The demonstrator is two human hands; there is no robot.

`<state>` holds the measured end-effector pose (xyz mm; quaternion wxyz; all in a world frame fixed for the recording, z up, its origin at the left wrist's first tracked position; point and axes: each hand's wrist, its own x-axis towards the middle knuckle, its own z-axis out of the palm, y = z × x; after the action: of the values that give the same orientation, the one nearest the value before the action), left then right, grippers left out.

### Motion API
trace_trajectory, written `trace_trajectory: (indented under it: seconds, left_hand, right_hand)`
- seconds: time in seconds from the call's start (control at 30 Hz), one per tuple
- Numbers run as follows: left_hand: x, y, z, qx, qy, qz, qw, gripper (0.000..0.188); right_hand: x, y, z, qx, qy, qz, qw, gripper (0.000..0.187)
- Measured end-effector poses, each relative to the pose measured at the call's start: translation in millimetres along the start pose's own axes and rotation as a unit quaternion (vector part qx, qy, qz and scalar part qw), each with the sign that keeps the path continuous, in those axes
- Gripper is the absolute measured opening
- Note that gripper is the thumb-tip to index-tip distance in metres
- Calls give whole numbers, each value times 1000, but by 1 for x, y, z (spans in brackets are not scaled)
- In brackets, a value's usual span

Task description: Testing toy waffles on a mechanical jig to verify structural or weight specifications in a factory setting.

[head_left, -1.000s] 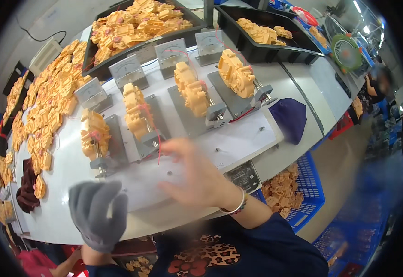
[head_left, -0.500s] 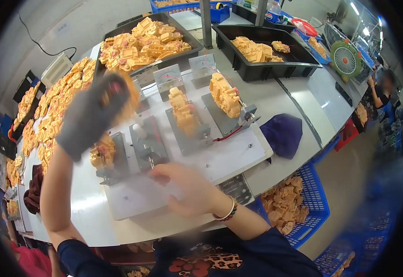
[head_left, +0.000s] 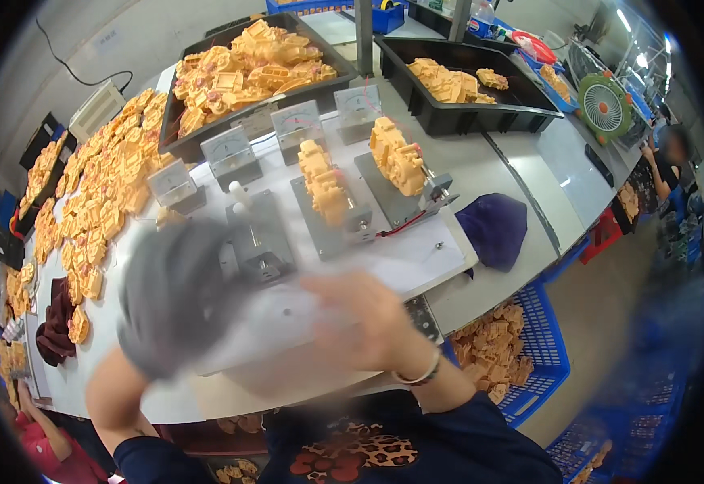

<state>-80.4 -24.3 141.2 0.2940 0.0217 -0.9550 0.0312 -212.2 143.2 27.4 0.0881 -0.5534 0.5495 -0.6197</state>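
Note:
My left hand (head_left: 178,298), in a grey glove, is over the left end of the white test board (head_left: 449,262), smeared by motion. It hides most of the leftmost fixture; a bit of a yellow-orange plastic housing (head_left: 169,216) peeks out behind it. Bare and also blurred, my right hand (head_left: 364,319) hovers above the board's front edge. Between and beyond the hands stands a grey fixture (head_left: 267,234) with a white-knobbed lever and no housing on it. Two more fixtures to the right each carry a housing, one paler (head_left: 322,181) and one farther right (head_left: 396,157).
Small panel meters (head_left: 231,157) line the board's back. Behind stand a heaped black tray (head_left: 176,133) and a part-filled one (head_left: 489,121). Loose housings (head_left: 94,218) cover the table's left. A purple cloth (head_left: 493,231) lies right, a blue basket (head_left: 549,335) below.
My left hand has come down toward me from the back left; the housing it held no longer shows in it. My right hand has shifted right and slightly upward.

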Motion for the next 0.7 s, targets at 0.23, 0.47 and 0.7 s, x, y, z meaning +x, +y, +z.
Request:
trace_trajectory:
  seconds: [0.23, 0.47, 0.7]
  left_hand:
    - [-107, 24, 19, -81, -85, -120, 986, 20]
    - [-136, 26, 65, 11, 43, -320, 946, 7]
    - [-141, 25, 72, -21, 65, -342, 937, 7]
  right_hand:
    - [10, 25, -39, -290, -30, -11, 956, 16]
    - [4, 32, -37, -286, 2, -1, 958, 16]
    - [8, 32, -43, -247, -36, -19, 968, 13]
